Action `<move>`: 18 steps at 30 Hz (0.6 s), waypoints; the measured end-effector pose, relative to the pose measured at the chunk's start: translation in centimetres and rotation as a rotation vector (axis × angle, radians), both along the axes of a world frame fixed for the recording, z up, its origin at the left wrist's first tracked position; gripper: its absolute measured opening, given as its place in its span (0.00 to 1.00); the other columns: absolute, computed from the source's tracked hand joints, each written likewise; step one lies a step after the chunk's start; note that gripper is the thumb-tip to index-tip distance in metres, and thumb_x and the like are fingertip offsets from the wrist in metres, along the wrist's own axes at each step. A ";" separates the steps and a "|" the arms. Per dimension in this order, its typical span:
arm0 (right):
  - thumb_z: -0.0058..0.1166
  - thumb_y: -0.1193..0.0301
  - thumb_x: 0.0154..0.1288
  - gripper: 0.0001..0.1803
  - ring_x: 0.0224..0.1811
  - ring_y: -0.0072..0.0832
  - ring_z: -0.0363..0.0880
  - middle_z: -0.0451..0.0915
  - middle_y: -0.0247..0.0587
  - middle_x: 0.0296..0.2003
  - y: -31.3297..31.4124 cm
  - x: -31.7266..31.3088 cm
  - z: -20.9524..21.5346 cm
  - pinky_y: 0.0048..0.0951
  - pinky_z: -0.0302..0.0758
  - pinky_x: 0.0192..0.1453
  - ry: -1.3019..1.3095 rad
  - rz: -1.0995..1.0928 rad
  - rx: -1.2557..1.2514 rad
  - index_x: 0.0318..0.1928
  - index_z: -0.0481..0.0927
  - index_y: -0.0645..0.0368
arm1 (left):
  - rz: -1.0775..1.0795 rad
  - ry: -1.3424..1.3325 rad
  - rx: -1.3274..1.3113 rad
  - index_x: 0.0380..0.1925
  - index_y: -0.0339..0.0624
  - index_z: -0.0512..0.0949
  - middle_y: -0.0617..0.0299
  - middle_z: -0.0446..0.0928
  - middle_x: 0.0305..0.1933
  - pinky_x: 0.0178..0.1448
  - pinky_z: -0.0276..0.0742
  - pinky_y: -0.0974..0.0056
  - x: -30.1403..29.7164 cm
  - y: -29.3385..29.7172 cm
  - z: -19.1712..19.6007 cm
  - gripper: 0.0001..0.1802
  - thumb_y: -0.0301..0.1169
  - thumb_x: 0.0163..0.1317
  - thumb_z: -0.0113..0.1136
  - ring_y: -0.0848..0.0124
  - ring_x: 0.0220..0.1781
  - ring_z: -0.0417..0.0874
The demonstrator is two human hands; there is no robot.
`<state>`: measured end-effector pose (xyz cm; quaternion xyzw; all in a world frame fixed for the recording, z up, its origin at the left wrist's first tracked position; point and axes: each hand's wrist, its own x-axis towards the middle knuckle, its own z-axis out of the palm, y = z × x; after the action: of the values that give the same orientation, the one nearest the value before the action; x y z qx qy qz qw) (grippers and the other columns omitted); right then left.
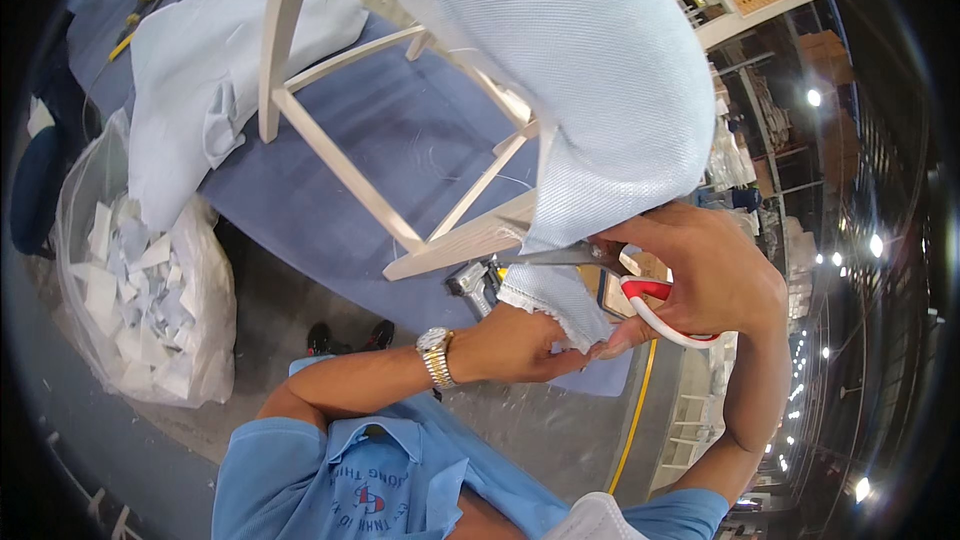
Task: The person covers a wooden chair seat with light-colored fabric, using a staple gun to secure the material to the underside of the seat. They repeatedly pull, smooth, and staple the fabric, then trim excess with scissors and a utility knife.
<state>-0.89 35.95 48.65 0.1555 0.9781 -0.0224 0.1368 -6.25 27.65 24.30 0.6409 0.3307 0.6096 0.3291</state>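
Two hands work together at the near right corner of the chair frame (400, 150), which lies tipped on the blue-covered table (400, 130). The left hand (510, 345) pinches the hanging flap of pale blue fabric (560, 70) between thumb and fingers, pulling it down and toward the body. The right hand (705, 275) is closed through the red and white handles of the scissors (640, 290), whose blades point left into the cloth just below the wooden rail. To my eye, a clean cut needs the flap kept taut, the blades close along the rail, and the left fingertips clear of the edge. A staple gun (475, 285) lies just beneath. Far left, a clear bag (140, 300) holds offcuts.
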 end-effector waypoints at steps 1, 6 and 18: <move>0.75 0.49 0.43 0.30 0.33 0.48 0.83 0.84 0.46 0.30 0.1 -0.3 -0.4 0.41 0.77 0.38 0.001 0.023 0.027 0.43 0.84 0.54 | -0.055 0.032 -0.057 0.30 0.43 0.85 0.55 0.79 0.18 0.23 0.74 0.59 -0.1 -0.3 -0.1 0.15 0.44 0.64 0.63 0.59 0.19 0.82; 0.78 0.53 0.40 0.29 0.33 0.47 0.84 0.85 0.44 0.32 -0.1 -1.1 -2.4 0.39 0.79 0.36 -0.155 -0.044 0.042 0.41 0.85 0.55 | 0.174 0.127 0.017 0.28 0.41 0.82 0.50 0.81 0.26 0.34 0.78 0.53 -0.3 0.4 -4.6 0.14 0.41 0.57 0.67 0.52 0.30 0.84; 0.75 0.71 0.51 0.25 0.32 0.20 0.78 0.83 0.40 0.31 0.3 15.2 -29.3 0.25 0.75 0.37 -0.005 -0.544 -0.788 0.50 0.81 0.66 | 0.935 0.220 -1.263 0.26 0.36 0.84 0.49 0.82 0.23 0.39 0.80 0.52 -16.7 -28.3 -32.1 0.20 0.45 0.58 0.67 0.57 0.28 0.85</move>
<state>14.35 36.28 19.31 0.3424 0.8184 -0.4262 0.1768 -22.94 -0.64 -7.76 0.1843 0.8794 0.3146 0.3060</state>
